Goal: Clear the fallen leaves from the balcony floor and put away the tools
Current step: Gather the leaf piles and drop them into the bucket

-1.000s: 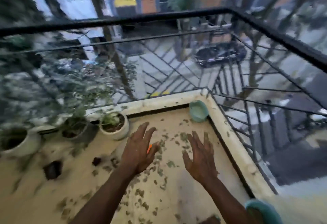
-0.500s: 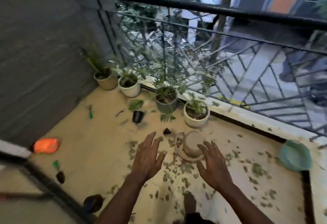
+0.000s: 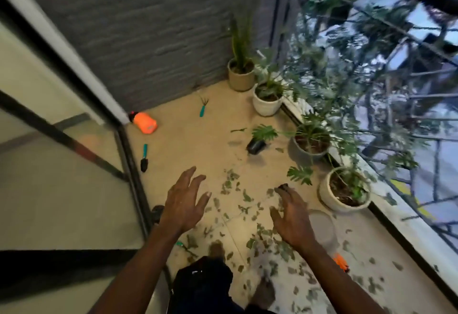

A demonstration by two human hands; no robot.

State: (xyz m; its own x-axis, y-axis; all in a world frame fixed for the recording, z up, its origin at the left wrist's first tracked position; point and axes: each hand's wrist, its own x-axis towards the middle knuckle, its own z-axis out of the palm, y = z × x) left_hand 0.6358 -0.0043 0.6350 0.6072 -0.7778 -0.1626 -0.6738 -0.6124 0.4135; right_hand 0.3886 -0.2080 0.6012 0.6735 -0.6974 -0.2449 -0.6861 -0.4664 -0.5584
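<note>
Several fallen green leaves (image 3: 244,197) lie scattered over the beige balcony floor (image 3: 198,145), mostly in front of me. My left hand (image 3: 184,199) and my right hand (image 3: 291,217) hover above the leaves, fingers spread, holding nothing. A teal-handled hand rake (image 3: 203,108) lies near the grey wall. A teal-handled trowel (image 3: 144,157) rests by the door frame. An orange bottle-like object (image 3: 145,122) lies on its side in the corner. A small orange-tipped tool (image 3: 340,261) sits at the lower right.
Several potted plants (image 3: 266,100) line the railing side on the right, and a small black pot (image 3: 256,145) lies tipped over. A glass sliding door (image 3: 62,165) bounds the left. A pale round pot (image 3: 322,229) stands by my right hand. My feet are below.
The view has swung left from the balcony's far corner to the wall end, bringing the door, the orange object and the teal tools into sight. Both hands stay spread and empty.
</note>
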